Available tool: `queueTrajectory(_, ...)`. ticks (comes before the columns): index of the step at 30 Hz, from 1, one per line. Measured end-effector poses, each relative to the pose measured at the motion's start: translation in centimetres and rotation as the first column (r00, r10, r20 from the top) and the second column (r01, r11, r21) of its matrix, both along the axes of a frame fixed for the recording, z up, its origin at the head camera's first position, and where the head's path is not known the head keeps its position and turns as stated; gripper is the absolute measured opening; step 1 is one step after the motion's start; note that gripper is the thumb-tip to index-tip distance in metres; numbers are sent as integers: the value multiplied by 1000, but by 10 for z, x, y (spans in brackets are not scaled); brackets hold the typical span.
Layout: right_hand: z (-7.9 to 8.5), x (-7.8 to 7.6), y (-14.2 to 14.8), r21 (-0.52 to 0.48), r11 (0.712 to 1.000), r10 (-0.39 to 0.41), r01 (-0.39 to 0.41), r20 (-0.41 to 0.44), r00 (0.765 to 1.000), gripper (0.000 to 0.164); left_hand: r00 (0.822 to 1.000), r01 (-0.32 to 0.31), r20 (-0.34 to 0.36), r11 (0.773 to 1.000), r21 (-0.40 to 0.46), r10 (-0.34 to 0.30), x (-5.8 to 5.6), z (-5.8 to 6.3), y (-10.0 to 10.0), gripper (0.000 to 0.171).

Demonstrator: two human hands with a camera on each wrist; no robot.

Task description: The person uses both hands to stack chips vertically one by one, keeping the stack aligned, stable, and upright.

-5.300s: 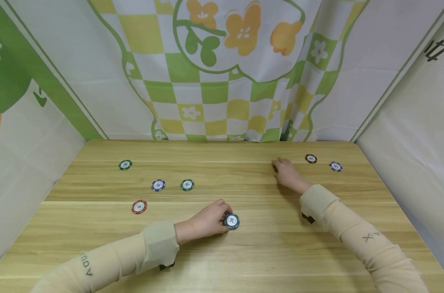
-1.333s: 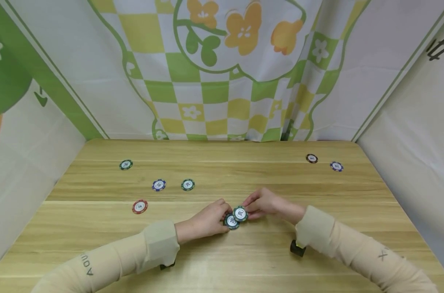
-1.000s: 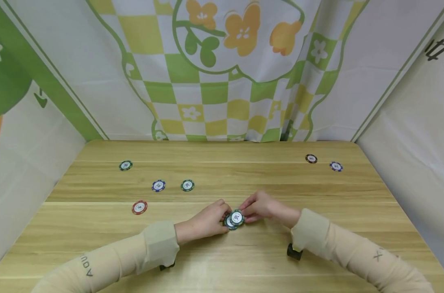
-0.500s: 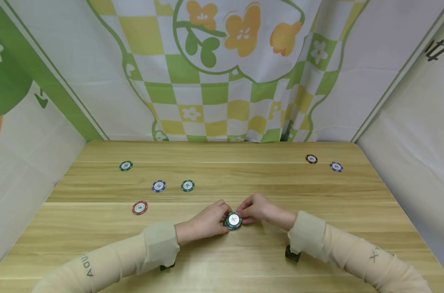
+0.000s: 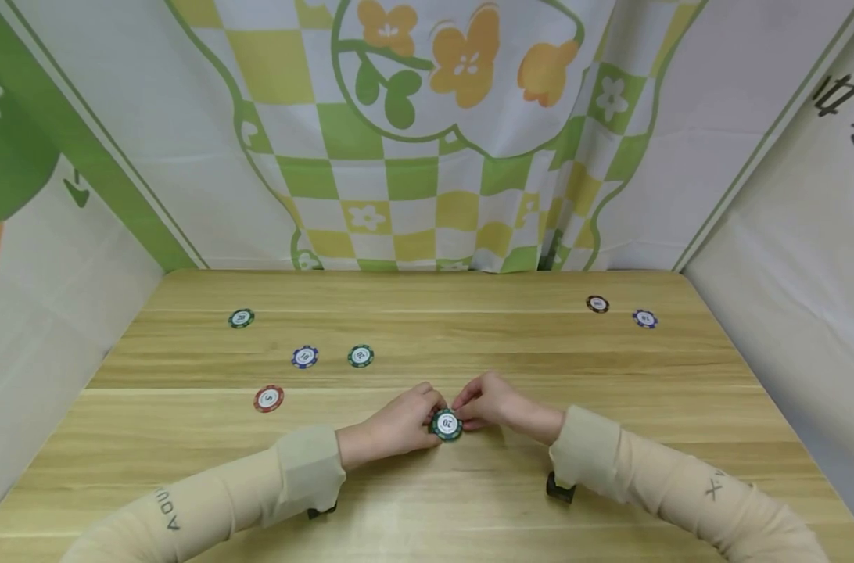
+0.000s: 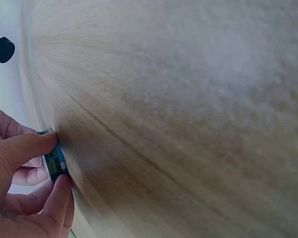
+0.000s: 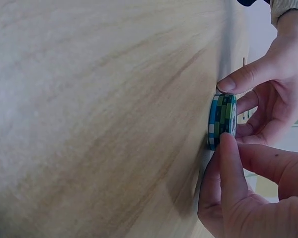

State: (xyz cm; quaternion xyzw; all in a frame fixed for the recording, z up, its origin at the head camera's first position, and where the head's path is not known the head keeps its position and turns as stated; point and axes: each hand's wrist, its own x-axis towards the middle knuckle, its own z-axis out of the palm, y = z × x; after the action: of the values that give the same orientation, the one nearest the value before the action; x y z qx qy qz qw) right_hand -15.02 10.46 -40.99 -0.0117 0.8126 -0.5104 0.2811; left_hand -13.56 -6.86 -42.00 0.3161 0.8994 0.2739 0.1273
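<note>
In the head view, a stack of poker chips lies at the front middle of the wooden table, its green top chip marked 20. My left hand grips the stack from the left with thumb and fingers. From the other side, my right hand holds the edge of the top chip between thumb and fingers. The right wrist view shows the stacked chips edge-on, green layers over a blue one, with fingertips of both hands against the rim. The same chip stack appears between the fingers in the left wrist view.
To the left lie a red chip, a blue chip and two green chips, one nearer, one farther. At the far right are a black chip and a blue chip. A patterned curtain hangs behind.
My right hand has brought a green 20 chip from the far right to the stack, where it slid left from an offset position into line on top. My left hand has stayed in place.
</note>
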Motion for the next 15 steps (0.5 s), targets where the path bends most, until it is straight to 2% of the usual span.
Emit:
queueTrajectory(9, -8, -3, 3, -26, 999, 24, -24, 2, 1000, 6, 1000, 8, 17, 1000, -2, -8, 0, 1, -1, 33)
queueTrajectory(15, 0, 1, -1, 28, 1000, -8, 8, -4, 1000, 7, 1000, 10, 24, 1000, -3, -10, -1, 1, -1, 33)
